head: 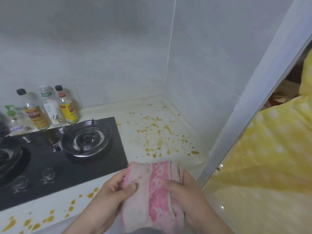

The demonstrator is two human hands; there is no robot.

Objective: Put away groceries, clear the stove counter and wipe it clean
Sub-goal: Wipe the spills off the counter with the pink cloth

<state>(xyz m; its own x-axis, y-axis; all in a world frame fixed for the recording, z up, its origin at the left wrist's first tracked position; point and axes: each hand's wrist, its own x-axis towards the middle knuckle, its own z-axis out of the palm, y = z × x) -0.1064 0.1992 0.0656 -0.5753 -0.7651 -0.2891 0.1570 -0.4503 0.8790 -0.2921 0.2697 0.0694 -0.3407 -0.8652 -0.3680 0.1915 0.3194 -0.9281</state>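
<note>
Hands, left (111, 191) and right (187, 195), grip pink towel (157, 191).

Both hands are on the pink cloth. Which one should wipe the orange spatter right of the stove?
Right, probably. The right hand grips the cloth just in front of the spatter, while the left hand sits nearer the stove corner.

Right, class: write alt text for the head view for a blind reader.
The left hand and right hand grip a pink cloth over a white counter spattered with orange stains, beside a black stove with bottles behind.
</note>
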